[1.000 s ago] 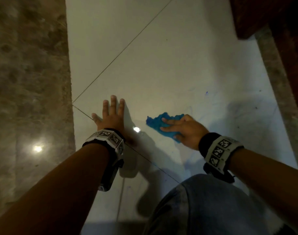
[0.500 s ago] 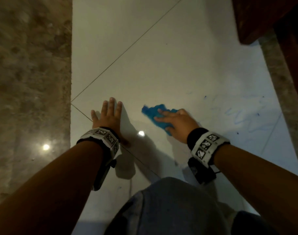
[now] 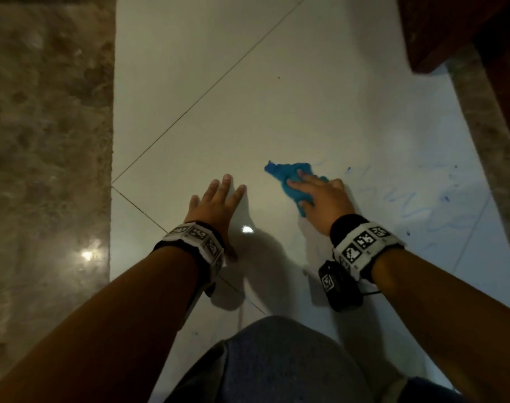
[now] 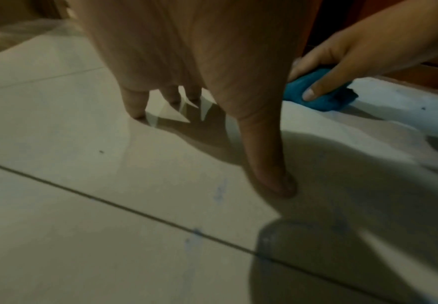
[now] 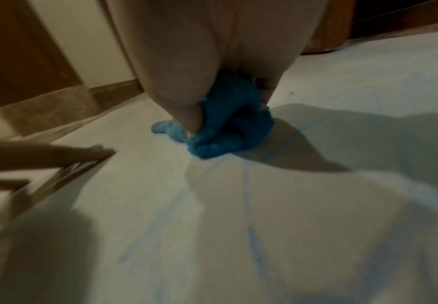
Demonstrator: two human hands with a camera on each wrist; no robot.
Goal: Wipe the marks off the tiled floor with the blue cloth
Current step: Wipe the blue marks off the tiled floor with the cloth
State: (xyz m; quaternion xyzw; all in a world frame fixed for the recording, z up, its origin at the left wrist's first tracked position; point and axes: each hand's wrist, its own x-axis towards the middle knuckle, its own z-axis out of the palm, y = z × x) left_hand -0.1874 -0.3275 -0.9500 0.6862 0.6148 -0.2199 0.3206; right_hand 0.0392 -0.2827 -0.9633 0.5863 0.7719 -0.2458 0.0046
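Note:
A crumpled blue cloth (image 3: 288,175) (image 4: 329,103) (image 5: 228,127) lies on the white tiled floor (image 3: 248,97). My right hand (image 3: 309,193) (image 4: 368,41) (image 5: 212,41) presses it down, fingers on top and thumb curled against its side. Blue scribble marks (image 3: 407,205) run over the tile to the right of the cloth. Fainter blue streaks (image 5: 254,236) lie on the floor between the cloth and me. My left hand (image 3: 216,199) (image 4: 200,61) is planted flat on the tile left of the cloth, fingers spread and holding nothing.
A brown marble strip (image 3: 44,141) borders the tiles on the left and another (image 3: 495,141) on the right. Dark wooden furniture (image 3: 451,24) stands at the far right. My knee in grey jeans (image 3: 277,359) is at the bottom. Grout lines (image 3: 207,94) cross the floor.
My right hand has slid the cloth a little away from me over the tile. The left hand stays planted. The view has shifted, bringing more scribbles into sight at the right.

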